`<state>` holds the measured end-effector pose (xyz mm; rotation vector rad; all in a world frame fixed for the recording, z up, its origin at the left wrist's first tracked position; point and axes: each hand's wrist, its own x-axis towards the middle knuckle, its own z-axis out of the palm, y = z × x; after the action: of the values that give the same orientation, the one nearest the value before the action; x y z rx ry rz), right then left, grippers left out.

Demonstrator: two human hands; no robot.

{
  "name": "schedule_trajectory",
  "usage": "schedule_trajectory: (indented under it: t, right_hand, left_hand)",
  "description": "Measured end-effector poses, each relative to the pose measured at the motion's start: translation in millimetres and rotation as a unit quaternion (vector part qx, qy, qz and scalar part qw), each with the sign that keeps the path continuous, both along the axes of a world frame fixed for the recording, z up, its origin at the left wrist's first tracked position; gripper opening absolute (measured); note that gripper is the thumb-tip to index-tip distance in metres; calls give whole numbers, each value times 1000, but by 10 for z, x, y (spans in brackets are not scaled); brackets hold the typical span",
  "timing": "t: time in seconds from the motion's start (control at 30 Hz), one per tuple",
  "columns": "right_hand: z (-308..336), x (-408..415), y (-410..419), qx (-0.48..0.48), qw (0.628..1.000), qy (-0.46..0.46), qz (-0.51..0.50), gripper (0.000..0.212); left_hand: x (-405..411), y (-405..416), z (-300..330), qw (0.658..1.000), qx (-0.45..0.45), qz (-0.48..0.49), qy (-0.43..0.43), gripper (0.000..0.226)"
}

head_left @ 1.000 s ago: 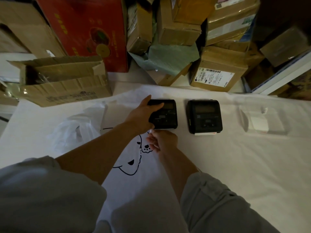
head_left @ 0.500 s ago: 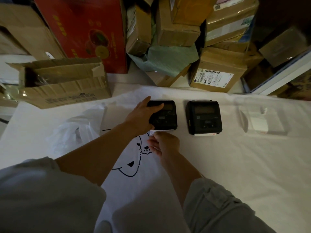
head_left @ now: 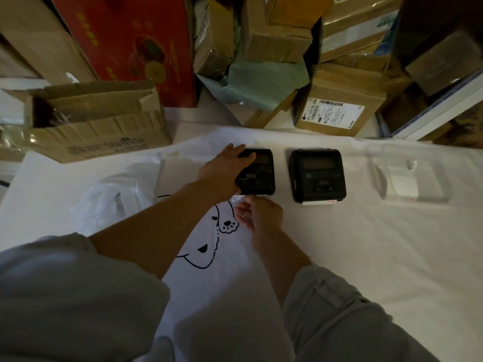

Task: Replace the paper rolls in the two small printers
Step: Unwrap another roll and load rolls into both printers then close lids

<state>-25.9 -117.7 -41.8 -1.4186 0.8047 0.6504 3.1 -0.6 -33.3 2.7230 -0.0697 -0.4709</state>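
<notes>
Our left hand [head_left: 222, 176] lies flat, fingers straight, on the left printer [head_left: 257, 171]; our right hand [head_left: 258, 214], at its near edge, pinches the paper strip [head_left: 241, 197] emerging there. The second printer [head_left: 318, 175] sits just right of it on the white surface [head_left: 366, 244].

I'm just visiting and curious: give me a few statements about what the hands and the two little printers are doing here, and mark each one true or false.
1. The left hand rests on top of the left printer. True.
2. The right hand is at the right printer. False: it is at the front edge of the left printer, fingers on the white paper strip there; nothing touches the right printer.
3. A paper strip shows at the right printer's front. True.
4. The printers are stacked one on the other. False: they sit side by side, apart, on the white cloth.
5. The open cardboard box lies right of the printers. False: it is to their left.
</notes>
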Motion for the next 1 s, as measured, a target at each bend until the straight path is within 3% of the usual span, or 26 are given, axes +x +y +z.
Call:
schedule_trajectory:
  t: [0.13,0.23,0.4,0.83,1.0]
  right_hand:
    - [-36,-59,11,-3,1000,7,6,8]
    - [-81,-113,-24,8,999,16,28,11]
    - [-66,6,-160,66,998,11,-21,11]
    - [-138,66,-87,27,999,-40,-3,14]
    - [-126,16,-135,61,998,-23,2,9]
  left_hand:
    - [2,-18,10,1000,4,4,7,82]
    - [31,-27,13,1000,6,8,8,84]
    - [52,-4,9,1000,-1,1,11,85]
    - [29,3,-56,999,39,-16,-3,91]
    - [66,39,-50,999,34,-26,6,91]
